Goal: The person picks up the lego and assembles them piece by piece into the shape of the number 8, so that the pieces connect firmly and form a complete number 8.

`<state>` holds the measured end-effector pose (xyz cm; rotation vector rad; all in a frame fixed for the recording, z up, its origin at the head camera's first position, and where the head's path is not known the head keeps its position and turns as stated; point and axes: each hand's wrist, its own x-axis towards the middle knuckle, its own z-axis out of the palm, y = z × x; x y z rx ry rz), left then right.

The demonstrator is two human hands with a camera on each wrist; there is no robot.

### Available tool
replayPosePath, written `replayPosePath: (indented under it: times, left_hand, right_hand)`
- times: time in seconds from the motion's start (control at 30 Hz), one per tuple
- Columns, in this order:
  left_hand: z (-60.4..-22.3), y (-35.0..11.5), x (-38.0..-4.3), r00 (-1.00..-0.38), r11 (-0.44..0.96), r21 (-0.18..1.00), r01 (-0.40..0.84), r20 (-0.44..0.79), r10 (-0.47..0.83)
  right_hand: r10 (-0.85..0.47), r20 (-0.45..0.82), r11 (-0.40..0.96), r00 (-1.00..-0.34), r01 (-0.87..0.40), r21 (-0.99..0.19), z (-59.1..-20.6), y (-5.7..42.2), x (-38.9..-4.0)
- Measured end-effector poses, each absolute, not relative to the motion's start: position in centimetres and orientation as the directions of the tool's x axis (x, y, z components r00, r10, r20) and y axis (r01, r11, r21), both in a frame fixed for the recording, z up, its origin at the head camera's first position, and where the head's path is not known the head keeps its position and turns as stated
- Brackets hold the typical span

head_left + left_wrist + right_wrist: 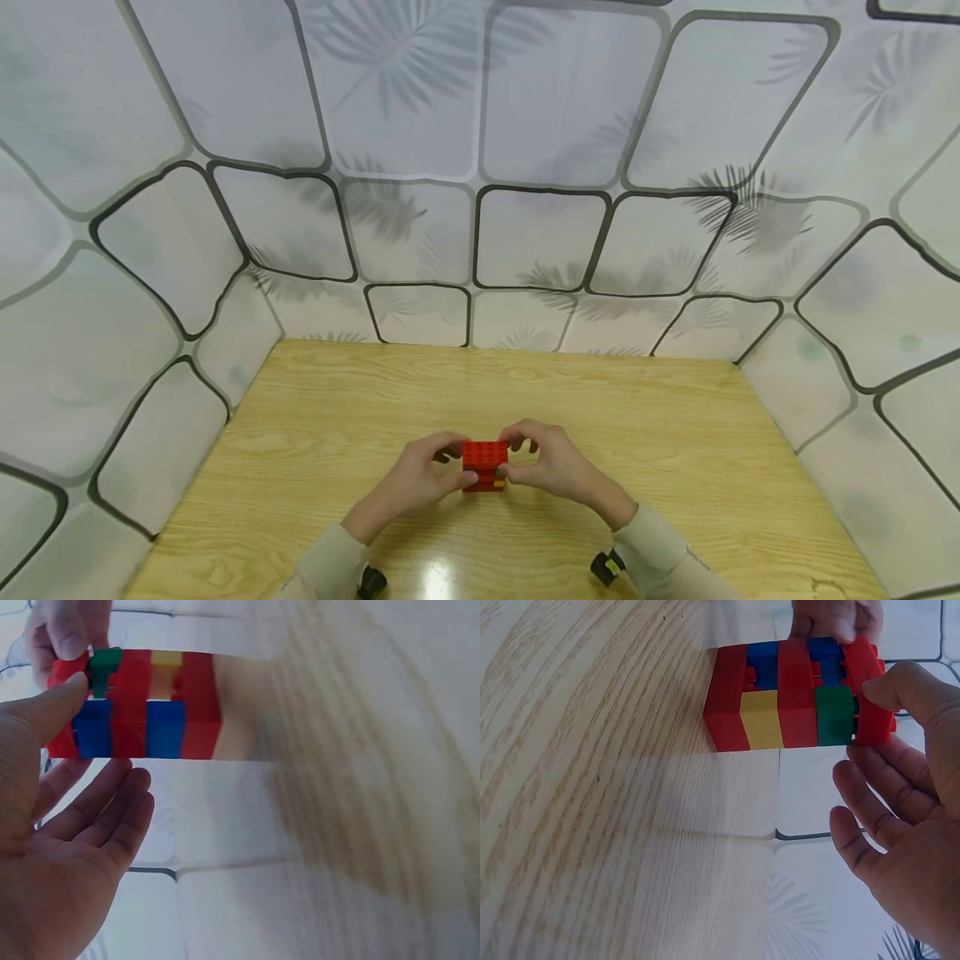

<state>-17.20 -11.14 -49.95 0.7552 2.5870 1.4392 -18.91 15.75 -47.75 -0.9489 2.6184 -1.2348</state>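
A stack of toy building bricks stands upright on the table. Its top red brick (485, 452) shows its studs in the head view. Under it lie a green brick (834, 716) and a blue brick (94, 729), then a middle red brick (796, 697), a yellow brick (761, 721) beside another blue brick (166, 729), and a bottom red brick (726, 701). The top brick looks slightly tilted, with a gap over the green one. My left hand (422, 477) pinches its left end, thumb in front and fingers behind. My right hand (553, 467) pinches the right end likewise.
The wooden table (360, 387) extends around the stack. Patterned cloth (540, 237) rises behind the table and along both sides. Black devices (604, 568) sit at the wrists, below the beige sleeves (654, 542).
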Motion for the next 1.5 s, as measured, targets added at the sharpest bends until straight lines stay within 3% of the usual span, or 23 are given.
replayPosePath:
  times: [0.4,1.5]
  left_hand:
    - [-49.62,-11.13,-17.15,-0.878,0.408,0.818,0.406,0.226,0.421]
    - [-49.09,-11.04,-17.23,-0.882,0.416,0.83,0.371,0.177,0.436]
  right_hand:
    - [-0.579,0.175,0.482,-0.797,-0.506,-0.715,-47.53,15.8,-18.81]
    - [-0.568,0.172,0.463,-0.805,-0.485,-0.742,-47.52,15.97,-18.65]
